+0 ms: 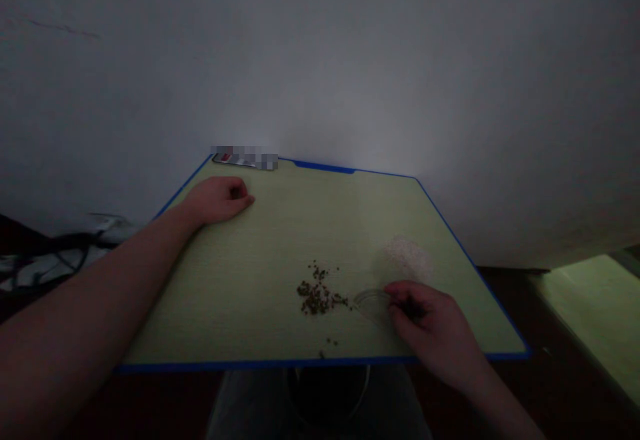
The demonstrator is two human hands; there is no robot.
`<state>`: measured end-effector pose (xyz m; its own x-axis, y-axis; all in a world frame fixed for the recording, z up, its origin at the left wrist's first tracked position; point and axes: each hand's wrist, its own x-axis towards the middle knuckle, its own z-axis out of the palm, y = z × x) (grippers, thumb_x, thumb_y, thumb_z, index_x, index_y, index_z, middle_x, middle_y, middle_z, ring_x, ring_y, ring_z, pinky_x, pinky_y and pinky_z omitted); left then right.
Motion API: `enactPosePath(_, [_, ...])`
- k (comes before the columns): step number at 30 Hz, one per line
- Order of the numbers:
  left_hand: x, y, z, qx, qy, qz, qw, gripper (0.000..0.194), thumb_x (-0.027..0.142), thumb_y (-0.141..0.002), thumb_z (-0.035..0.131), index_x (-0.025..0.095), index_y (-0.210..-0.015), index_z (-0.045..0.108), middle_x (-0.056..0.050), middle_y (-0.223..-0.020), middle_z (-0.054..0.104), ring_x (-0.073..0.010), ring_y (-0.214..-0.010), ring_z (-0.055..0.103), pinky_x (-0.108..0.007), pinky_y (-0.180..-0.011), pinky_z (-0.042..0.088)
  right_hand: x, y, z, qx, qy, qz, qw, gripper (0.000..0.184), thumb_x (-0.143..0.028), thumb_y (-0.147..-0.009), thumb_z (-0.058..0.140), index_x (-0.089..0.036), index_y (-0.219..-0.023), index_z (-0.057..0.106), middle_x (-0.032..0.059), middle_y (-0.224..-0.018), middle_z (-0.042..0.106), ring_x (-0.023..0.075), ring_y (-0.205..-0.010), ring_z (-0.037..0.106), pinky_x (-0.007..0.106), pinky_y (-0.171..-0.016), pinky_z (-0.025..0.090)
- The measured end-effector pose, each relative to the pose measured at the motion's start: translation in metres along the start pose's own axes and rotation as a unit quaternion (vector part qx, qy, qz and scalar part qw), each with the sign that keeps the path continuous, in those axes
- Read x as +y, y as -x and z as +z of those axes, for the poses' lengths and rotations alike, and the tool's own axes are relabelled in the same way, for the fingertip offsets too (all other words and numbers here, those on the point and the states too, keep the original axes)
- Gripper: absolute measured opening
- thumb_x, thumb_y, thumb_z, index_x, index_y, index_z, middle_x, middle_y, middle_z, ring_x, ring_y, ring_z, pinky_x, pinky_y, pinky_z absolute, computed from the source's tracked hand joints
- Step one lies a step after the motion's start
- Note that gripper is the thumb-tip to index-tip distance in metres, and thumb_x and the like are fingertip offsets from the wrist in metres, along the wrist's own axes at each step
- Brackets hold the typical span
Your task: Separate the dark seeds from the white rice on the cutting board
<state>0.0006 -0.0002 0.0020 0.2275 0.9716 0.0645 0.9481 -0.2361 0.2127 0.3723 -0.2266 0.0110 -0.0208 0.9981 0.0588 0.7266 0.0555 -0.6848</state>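
The right hand (433, 323) pinches 1 clear dish (369, 299) at near right, just beside dark bits (316, 303) — likely light, slippery, best held by its rim. Left hand (220, 199), far left, curls — contents unclear.

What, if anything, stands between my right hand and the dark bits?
Only the clear curved piece at your right hand; its left edge lies close beside the dark bits. The pale heap sits farther back, out of that line.
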Motion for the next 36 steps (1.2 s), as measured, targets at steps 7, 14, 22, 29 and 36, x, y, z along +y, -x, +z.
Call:
enactPosePath(7, [0.0,-0.001,0.0,-0.004,-0.005,-0.007,1.0,0.047,0.059,-0.076,0.045,0.018,-0.089,0.066,-0.008,-0.08,0.068,-0.0226,-0.074,0.06,-0.032,-0.064,0.037,0.002,-0.001,0.004,-0.002,-0.007,0.008,1.0,0.023,-0.027,-0.082,0.053,-0.018,-0.096,0.069,0.0049,-0.079,0.072,0.0201,-0.071,0.068,0.033,-0.064,0.054])
enactPosePath(14, [0.0,0.001,-0.001,-0.006,0.005,-0.005,1.0,0.047,0.057,-0.076,0.046,0.018,-0.091,0.067,-0.008,-0.08,0.067,-0.0231,-0.074,0.059,-0.033,-0.066,0.039,-0.003,-0.012,0.007,0.027,0.032,0.006,0.999,0.025,-0.028,-0.082,0.051,-0.018,-0.095,0.07,0.0053,-0.078,0.071,0.0195,-0.068,0.066,0.033,-0.062,0.052])
enactPosePath(22, [0.0,0.0,0.0,-0.001,0.005,-0.002,1.0,0.045,0.058,-0.076,0.046,0.018,-0.087,0.065,-0.007,-0.079,0.067,-0.0223,-0.072,0.059,-0.032,-0.063,0.037,0.007,-0.02,0.002,0.055,0.03,0.02,0.998,0.025,-0.03,-0.079,0.053,-0.018,-0.094,0.069,0.0054,-0.078,0.072,0.0202,-0.068,0.067,0.033,-0.062,0.052])
enactPosePath(29, [-0.003,-0.001,0.002,0.002,0.001,0.007,1.0,0.043,0.058,-0.077,0.046,0.019,-0.084,0.062,-0.006,-0.077,0.066,-0.021,-0.07,0.059,-0.031,-0.061,0.036,-0.002,-0.025,0.004,0.029,0.039,-0.014,0.999,0.025,-0.026,-0.08,0.051,-0.017,-0.095,0.07,0.0052,-0.076,0.071,0.0192,-0.066,0.066,0.032,-0.061,0.051])
enactPosePath(36, [-0.002,-0.001,0.002,-0.001,0.0,-0.002,1.0,0.046,0.059,-0.077,0.045,0.019,-0.087,0.065,-0.008,-0.08,0.068,-0.0222,-0.073,0.059,-0.032,-0.063,0.036,0.0,-0.018,0.0,-0.009,0.039,-0.045,0.998,0.024,-0.022,-0.079,0.052,-0.018,-0.093,0.071,0.0038,-0.074,0.069,0.0184,-0.065,0.065,0.03,-0.057,0.05])
